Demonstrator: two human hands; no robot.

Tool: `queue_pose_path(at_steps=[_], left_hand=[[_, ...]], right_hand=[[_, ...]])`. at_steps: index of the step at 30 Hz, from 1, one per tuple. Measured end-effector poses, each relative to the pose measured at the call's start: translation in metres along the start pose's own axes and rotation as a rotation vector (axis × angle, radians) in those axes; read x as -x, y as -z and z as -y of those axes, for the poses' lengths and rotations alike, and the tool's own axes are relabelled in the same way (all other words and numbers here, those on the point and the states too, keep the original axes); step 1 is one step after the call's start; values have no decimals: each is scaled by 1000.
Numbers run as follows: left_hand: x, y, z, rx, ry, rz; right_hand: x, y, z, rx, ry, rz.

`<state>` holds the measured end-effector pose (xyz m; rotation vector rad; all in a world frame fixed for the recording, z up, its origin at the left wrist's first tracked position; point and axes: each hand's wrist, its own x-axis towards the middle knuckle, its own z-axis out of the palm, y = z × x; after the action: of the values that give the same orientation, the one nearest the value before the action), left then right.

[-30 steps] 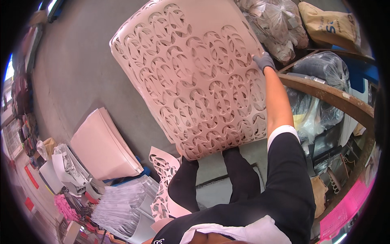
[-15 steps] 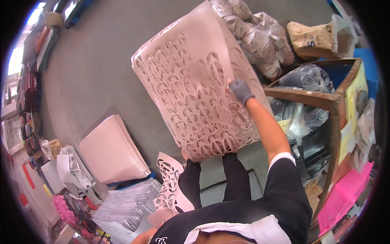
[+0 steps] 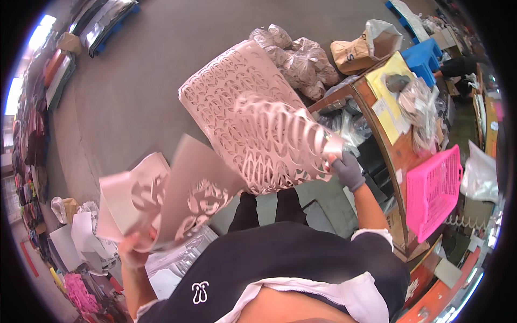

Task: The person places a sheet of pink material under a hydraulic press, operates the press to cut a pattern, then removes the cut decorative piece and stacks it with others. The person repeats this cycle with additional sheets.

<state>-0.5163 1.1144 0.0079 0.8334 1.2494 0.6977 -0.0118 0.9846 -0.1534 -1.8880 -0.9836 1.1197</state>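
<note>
My bare left hand [image 3: 135, 252] is closed on a curled pink die-cut sheet [image 3: 207, 169] at the lower left; its cut-outs blur with motion. On the right, my grey-gloved right hand [image 3: 349, 172] grips the end of a bent, perforated pink strip of sheet [image 3: 301, 126]. Whether both hands hold one and the same sheet I cannot tell. Beneath lies a stack of pink sheets [image 3: 226, 81] full of leaf-shaped cut-outs, in front of my legs. Behind the curled sheet, a pile of plain pink sheets [image 3: 153, 167] is partly hidden.
Clear bags of pink pieces [image 3: 304, 62] and a brown paper sack [image 3: 353, 55] lie beyond the stack. At the right stands a wooden-framed table [image 3: 385, 142] with a bright pink basket [image 3: 435, 194]. Grey sheets [image 3: 186, 253] lie by my left arm.
My left hand has come up from the lower edge with a curled sheet. My right hand has moved right and nearer, lifting perforated sheet off the stack. The view has shifted rightward.
</note>
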Motion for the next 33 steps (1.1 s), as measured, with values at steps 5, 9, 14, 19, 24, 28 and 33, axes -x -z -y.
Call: queue_pose_path(at_steps=[5, 9, 14, 19, 24, 28, 33], left_hand=[[18, 10, -36, 87, -59, 263], [37, -14, -46, 81, -116, 551], [76, -80, -50, 108, -112, 528], [130, -138, -41, 133, -121, 670], [149, -207, -21, 138, -115, 651], [139, -253, -11, 233, -62, 582], [96, -289, 6, 414, -64, 559]], right_hand=[[150, -14, -5, 142, 28, -307], [239, -10, -22, -36, -124, -510], [330, -1, -58, -118, -168, -756], [427, 0, -109, -305, -168, -925], [512, -14, -149, -367, -252, -1046], [545, -26, -162, -360, -225, -1063], [552, -32, -162, -366, -222, -1035]])
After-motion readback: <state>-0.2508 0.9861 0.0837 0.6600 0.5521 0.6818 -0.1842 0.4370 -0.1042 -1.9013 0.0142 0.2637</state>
